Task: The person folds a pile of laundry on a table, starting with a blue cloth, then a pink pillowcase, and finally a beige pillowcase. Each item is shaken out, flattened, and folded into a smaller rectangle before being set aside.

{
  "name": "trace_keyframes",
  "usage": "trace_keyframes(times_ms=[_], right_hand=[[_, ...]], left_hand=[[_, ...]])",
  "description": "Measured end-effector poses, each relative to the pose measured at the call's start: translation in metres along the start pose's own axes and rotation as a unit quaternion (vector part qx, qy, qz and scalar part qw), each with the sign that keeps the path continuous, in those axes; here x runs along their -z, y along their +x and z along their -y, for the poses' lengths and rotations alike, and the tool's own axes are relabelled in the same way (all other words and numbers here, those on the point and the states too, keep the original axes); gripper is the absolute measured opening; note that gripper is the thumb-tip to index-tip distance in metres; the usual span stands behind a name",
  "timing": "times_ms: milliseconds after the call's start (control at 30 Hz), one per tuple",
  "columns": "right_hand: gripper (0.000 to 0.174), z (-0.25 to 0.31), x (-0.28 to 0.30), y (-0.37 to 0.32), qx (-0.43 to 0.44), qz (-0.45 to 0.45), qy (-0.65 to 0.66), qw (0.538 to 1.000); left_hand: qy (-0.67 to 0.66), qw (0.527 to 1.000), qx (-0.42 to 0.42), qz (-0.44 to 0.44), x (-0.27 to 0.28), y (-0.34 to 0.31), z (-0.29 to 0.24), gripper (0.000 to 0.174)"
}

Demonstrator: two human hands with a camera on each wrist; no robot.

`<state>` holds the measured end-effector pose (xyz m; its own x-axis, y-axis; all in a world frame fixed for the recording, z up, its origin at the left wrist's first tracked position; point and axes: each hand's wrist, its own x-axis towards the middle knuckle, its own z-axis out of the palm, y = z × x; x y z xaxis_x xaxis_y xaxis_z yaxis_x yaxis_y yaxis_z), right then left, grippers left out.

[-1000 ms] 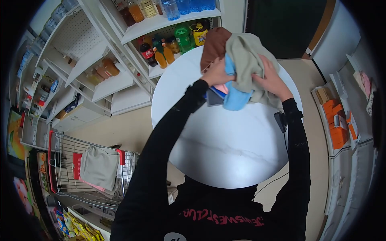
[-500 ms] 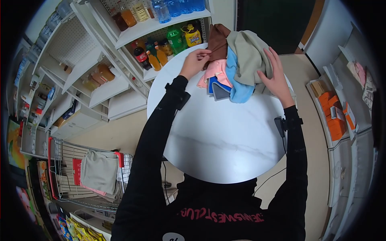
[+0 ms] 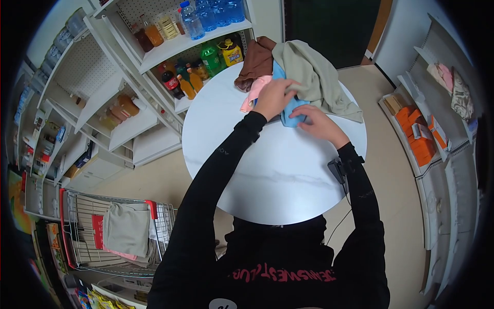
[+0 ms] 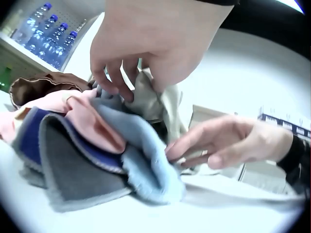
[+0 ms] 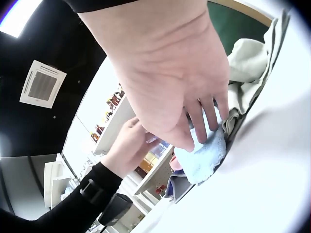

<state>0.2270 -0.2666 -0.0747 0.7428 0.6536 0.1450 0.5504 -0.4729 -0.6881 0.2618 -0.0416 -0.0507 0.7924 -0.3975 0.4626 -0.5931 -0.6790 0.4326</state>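
A heap of cloths lies at the far side of the round white table [image 3: 267, 175]. My left hand [image 3: 275, 98] pinches a raised fold of the grey-green cloth [image 3: 309, 67] between thumb and fingers. Beside it, my right hand [image 3: 320, 125] has loosely extended fingers against the light blue cloth [image 5: 201, 158], its thumb apart from them in the left wrist view. A pink cloth [image 4: 92, 121], a brown cloth [image 3: 254, 62] and a grey cloth with blue [image 4: 77, 165] lie bunched to the left, partly behind my left hand in the head view.
Shelves with bottles [image 3: 211, 15] stand behind the table to the left. A shopping cart [image 3: 82, 226] holding folded cloths [image 3: 126, 226] is at the lower left. Along the right side runs a shelf with orange boxes [image 3: 419, 144].
My left hand went left to the brown cloth, then came back right to the grey-green cloth. My right hand moved left from the grey-green cloth to the light blue one.
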Motion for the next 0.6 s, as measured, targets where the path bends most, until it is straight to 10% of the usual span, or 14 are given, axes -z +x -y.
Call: trace_keyframes(times_ms=[100, 233, 400, 500, 600], right_hand=[[0.042, -0.001, 0.007, -0.013, 0.002, -0.048, 0.017, 0.999], [0.042, 0.010, -0.007, -0.020, 0.042, -0.146, 0.000, 0.988], [0.037, 0.002, -0.023, -0.002, -0.005, -0.120, -0.279, 0.953], [0.031, 0.019, -0.008, 0.011, -0.002, -0.165, -0.189, 0.968], [0.028, 0.053, 0.011, 0.015, 0.028, -0.156, -0.040, 0.987]], left_hand=[[-0.192, 0.971, 0.063, -0.129, 0.017, 0.027, 0.002, 0.045], [-0.342, 0.935, -0.028, -0.093, 0.056, 0.043, -0.015, 0.047], [-0.086, 0.992, 0.067, -0.059, 0.008, -0.011, 0.038, 0.052], [-0.070, 0.992, 0.098, 0.029, 0.002, -0.047, 0.041, 0.060], [-0.117, 0.978, 0.012, -0.174, 0.023, -0.064, 0.006, 0.053]])
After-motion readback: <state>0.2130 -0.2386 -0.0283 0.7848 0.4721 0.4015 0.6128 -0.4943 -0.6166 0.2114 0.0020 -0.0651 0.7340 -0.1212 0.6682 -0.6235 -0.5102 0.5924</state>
